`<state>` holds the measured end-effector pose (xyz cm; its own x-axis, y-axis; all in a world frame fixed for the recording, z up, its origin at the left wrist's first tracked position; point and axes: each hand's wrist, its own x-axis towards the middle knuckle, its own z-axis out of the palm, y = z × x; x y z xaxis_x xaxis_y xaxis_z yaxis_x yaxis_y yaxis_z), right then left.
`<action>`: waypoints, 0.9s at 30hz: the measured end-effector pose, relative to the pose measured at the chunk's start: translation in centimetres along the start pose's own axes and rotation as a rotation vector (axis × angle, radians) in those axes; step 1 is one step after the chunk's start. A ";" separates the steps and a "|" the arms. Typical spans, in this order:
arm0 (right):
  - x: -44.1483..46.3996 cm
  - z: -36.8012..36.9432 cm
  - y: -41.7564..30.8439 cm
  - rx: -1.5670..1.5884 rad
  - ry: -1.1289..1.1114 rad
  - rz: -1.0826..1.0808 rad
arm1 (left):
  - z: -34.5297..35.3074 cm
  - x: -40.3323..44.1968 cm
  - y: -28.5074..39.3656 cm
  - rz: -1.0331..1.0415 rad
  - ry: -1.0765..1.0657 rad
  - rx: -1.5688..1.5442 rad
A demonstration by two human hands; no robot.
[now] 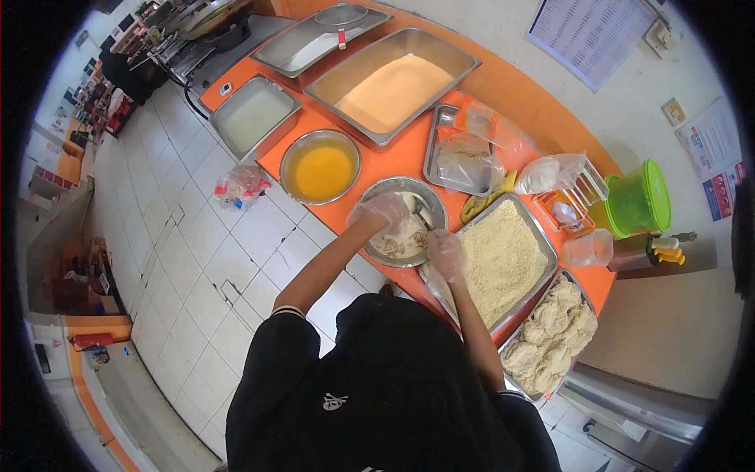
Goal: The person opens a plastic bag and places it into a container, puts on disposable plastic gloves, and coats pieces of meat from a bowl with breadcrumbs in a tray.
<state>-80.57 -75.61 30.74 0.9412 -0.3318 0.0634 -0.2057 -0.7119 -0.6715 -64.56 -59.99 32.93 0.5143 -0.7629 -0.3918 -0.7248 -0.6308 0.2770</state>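
A steel bowl [374,253] near the table's front edge contains milky liquid with brownish pieces in it. My left hand [383,212], in a clear plastic glove, reaches over the bowl's left side; the loose glove hides how its fingers are set. Also gloved, my right hand [447,256] is closed at the bowl's right rim, around the end of a slim metal utensil [425,216] that leans into the liquid. The utensil's exact kind is unclear. Right of the bowl lies a tray of pale crumbly coating [503,259], with my right wrist over its near left edge.
A bowl of yellow liquid [321,167] stands left. Behind are pans of orange powder [393,90] and pale liquid [253,116]. A tray of coated pieces [550,334] sits at right, near a green bucket [641,200], a clear cup [590,248] and plastic bags [472,161].
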 end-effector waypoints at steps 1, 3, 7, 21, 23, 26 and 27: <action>0.6 0.2 1.3 -0.010 -0.006 -0.058 | -1.0 -0.8 0.6 -0.007 -0.100 0.018; 1.0 0.4 3.5 -0.021 -0.018 -0.121 | 1.9 0.1 -1.1 -0.012 -0.045 -0.057; 0.2 -0.6 3.3 0.037 -0.043 -0.077 | 3.6 -0.3 -1.4 0.115 0.190 0.075; -2.2 -3.1 0.9 0.096 -0.122 0.150 | 3.3 -1.0 0.3 0.132 0.153 0.189; -2.4 -3.0 1.3 0.065 -0.072 0.068 | 3.8 -0.7 0.1 0.138 0.187 0.171; -2.4 -3.2 1.2 -0.014 -0.047 0.034 | 3.4 0.0 -1.0 0.200 0.254 0.053; -2.4 -3.2 1.1 -0.013 -0.047 0.035 | 2.6 0.0 -1.0 0.205 0.269 0.007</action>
<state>-83.96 -77.59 32.21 0.9448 -0.3275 0.0050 -0.2421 -0.7085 -0.6629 -65.02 -59.02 30.39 0.4596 -0.8843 -0.0827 -0.8282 -0.4604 0.3197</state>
